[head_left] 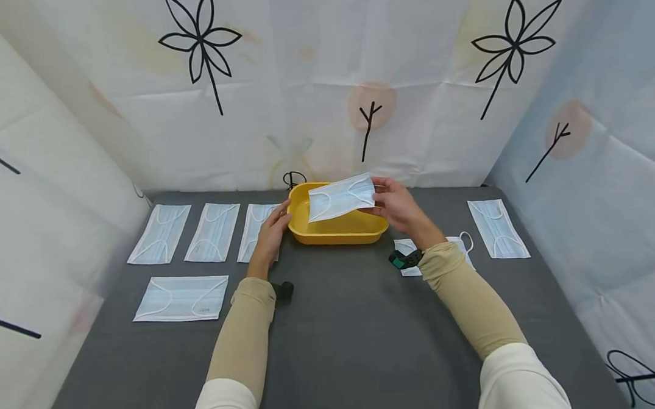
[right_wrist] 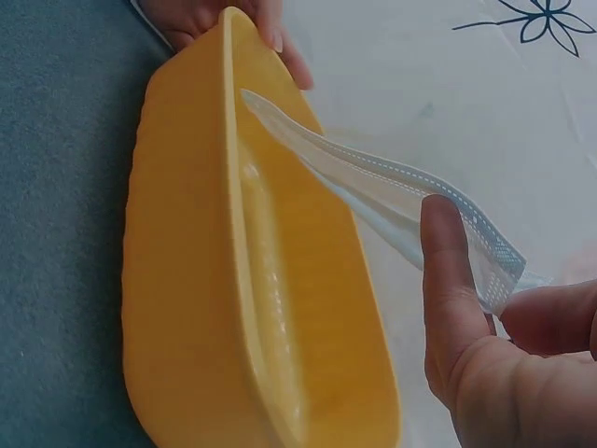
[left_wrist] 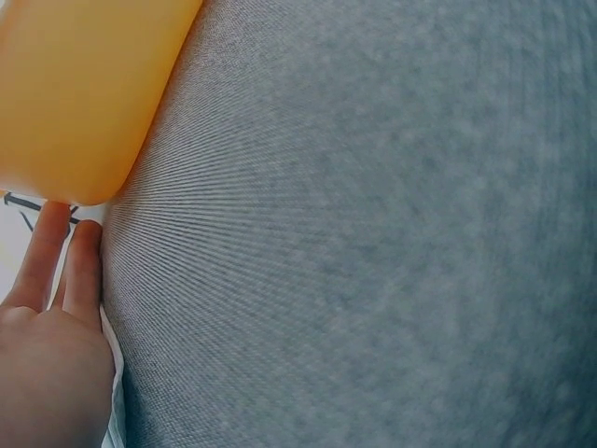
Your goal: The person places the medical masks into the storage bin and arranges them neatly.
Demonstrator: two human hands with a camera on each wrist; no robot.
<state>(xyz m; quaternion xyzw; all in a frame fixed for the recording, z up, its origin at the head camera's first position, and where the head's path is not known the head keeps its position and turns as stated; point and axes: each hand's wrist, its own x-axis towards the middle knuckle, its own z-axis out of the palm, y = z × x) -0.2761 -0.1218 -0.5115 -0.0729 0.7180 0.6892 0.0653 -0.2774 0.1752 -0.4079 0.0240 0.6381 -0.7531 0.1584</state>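
Blue, the mask (head_left: 339, 199) slopes lengthwise down-left from the right hand's (head_left: 398, 209) pinching fingers. The left hand (head_left: 270, 236), fingers straight, touches the tub (head_left: 340, 237).

Half-hidden mask (head_left: 247, 241): partly behind the left hand (head_left: 271, 235) and its fingers, ugh
Covered mask (head_left: 405, 245): back from the fingers of the right hand (head_left: 399, 208), sleeve (head_left: 474, 302) blocks its middle
Yellow tub (head_left: 340, 237): between both hands' fingers, held mask (head_left: 339, 199) hides some far rim
Print (head_left: 204, 310): on sideways mask (head_left: 179, 299) left of the left fingers, too tiny from here
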